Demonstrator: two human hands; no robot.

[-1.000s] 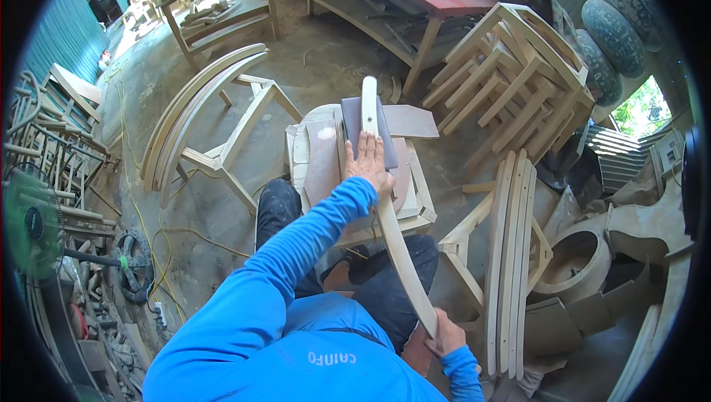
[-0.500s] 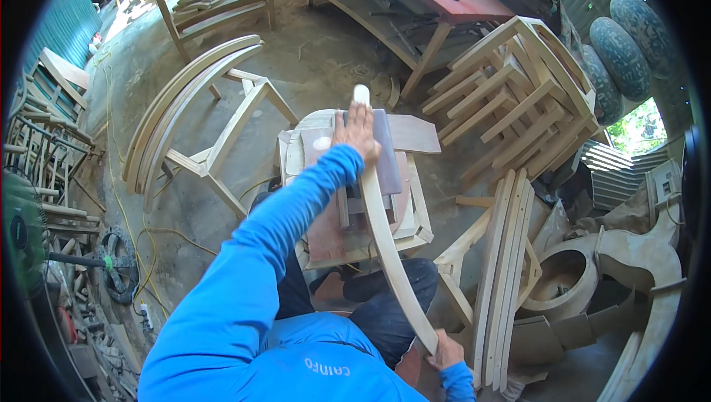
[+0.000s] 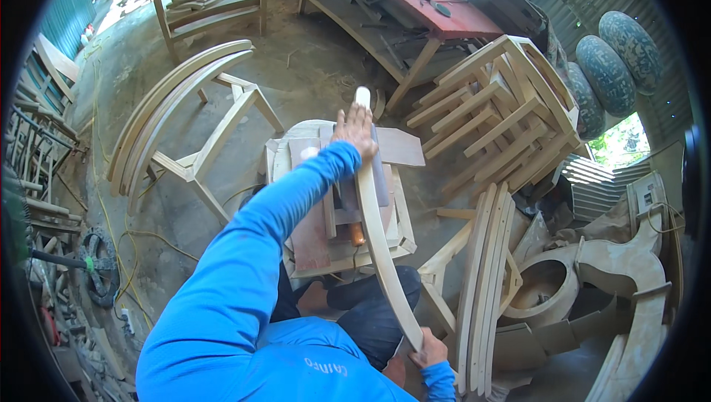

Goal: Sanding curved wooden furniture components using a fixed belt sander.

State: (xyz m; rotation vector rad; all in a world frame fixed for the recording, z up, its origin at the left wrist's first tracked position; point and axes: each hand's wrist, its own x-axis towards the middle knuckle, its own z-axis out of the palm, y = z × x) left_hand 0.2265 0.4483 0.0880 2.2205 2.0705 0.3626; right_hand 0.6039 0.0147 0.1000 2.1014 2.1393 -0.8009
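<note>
A long, curved strip of pale wood runs from the work stand to my right side. My left hand lies flat on its far part, fingers stretched forward. My right hand is wrapped round the near end, beside my knee. Under the strip shows the edge of a grey flat surface, perhaps a sanding belt; the strip hides most of it. An orange handle sticks out below, left of the strip. The low wooden stand beneath carries thin boards, one reddish board among them.
Curved wooden rails rest on a frame at left. Stacked frames stand at right, with straight-looking strips nearer me. A red-topped bench is at the back. A yellow cord trails across the floor at left.
The whole view has shifted slightly left. The strip's far part and my left hand have moved right over the grey surface, covering more of it. The orange handle has come into sight.
</note>
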